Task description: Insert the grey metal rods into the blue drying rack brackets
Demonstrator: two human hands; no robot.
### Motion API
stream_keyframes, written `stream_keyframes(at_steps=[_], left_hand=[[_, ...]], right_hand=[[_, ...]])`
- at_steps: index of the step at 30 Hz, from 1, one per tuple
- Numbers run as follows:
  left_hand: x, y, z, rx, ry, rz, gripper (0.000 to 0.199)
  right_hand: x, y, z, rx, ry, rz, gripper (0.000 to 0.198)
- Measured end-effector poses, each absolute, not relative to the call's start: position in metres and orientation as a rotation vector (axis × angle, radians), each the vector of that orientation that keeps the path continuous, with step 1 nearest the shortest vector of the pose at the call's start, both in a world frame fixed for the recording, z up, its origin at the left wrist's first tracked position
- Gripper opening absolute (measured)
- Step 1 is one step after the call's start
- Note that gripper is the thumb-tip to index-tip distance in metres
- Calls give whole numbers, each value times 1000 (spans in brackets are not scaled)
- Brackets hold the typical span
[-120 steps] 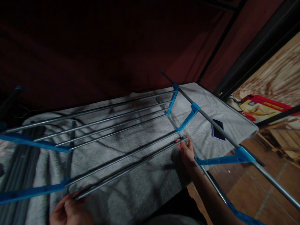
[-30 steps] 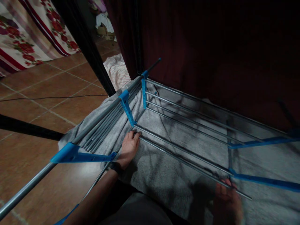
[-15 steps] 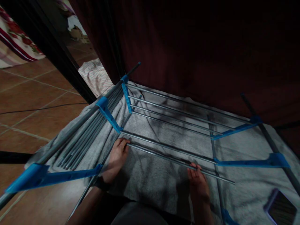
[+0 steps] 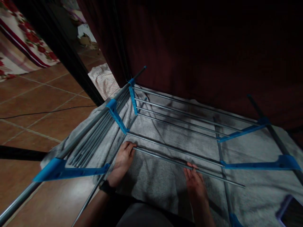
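Observation:
A thin grey metal tube (image 4: pixel 161 157) runs across in front of me, above the grey blanket. My left hand (image 4: pixel 124 156) is closed around its left end, close to a blue plastic bracket (image 4: pixel 117 117). Further right along the tube, my right hand (image 4: pixel 196 183) has its fingers curled around it from below, palm up, and the tube's right end sticks out free beyond. Just behind lies a parallel tube (image 4: pixel 175 148), fixed between the left bracket and a blue bracket (image 4: pixel 258 165) on the right. Several more crossbars join the rack's far brackets.
Several loose grey tubes (image 4: pixel 94 138) lie bunched at the left side of the rack. The rack stands on a grey blanket (image 4: pixel 151 183) over a tiled floor (image 4: pixel 21 132). A phone (image 4: pixel 292 212) rests at lower right. A dark curtain (image 4: pixel 189 47) hangs behind.
My right hand has slid a little left along the tube, leaving more of its right end free. My left hand keeps its hold. The view has shifted slightly left.

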State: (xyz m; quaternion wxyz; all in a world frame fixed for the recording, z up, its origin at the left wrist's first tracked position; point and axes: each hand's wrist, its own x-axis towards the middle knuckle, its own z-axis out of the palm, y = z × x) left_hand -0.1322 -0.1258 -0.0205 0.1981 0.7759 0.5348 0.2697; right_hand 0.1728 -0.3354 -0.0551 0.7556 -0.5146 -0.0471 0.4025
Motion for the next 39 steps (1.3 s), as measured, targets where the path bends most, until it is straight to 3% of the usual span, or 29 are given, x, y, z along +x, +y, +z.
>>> stream_keyframes(at_steps=[17, 31, 39], left_hand=[[-151, -125, -28, 2195, 1583, 839, 34], [-121, -155, 4, 2196, 1276, 637, 31], [-107, -166, 17, 2167, 1139, 703, 27]], right_hand=[[122, -288, 51, -1031, -260, 1007, 32], [140, -259, 157, -894, -490, 516, 31], [159, -268, 212, -996, -656, 233, 26]])
